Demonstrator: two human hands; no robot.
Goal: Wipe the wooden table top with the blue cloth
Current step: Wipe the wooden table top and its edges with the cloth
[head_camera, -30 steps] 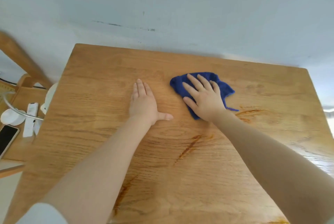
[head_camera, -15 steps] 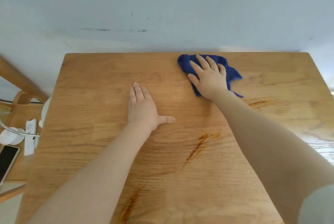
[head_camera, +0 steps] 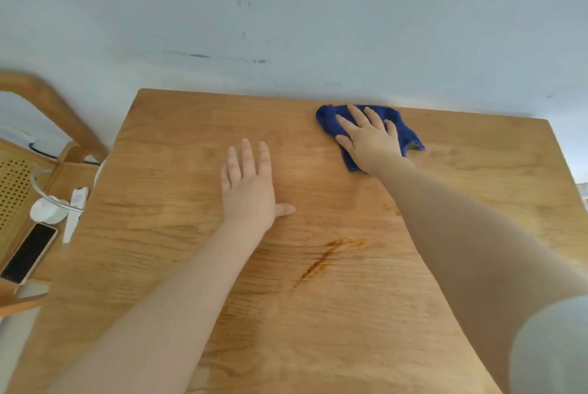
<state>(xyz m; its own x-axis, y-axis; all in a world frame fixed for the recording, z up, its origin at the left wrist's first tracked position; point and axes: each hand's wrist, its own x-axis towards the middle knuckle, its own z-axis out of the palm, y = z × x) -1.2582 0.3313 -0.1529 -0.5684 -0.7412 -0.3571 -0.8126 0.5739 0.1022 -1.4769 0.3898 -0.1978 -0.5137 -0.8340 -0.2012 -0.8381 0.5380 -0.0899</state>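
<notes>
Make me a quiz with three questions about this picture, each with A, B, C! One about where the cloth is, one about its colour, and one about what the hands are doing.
1. Where is the cloth on the table top?
A. by the far edge next to the wall
B. at the near edge
C. on the floor

2. What colour is the cloth?
A. red
B. blue
C. yellow

3. What is the left hand doing?
A. holding a phone
B. making a fist
C. lying flat and open on the wood

Answers:
1 A: the cloth sits under the right hand close to the table's far edge.
2 B: it is dark blue against the brown wood.
3 C: its fingers are spread and nothing is in it.
</notes>
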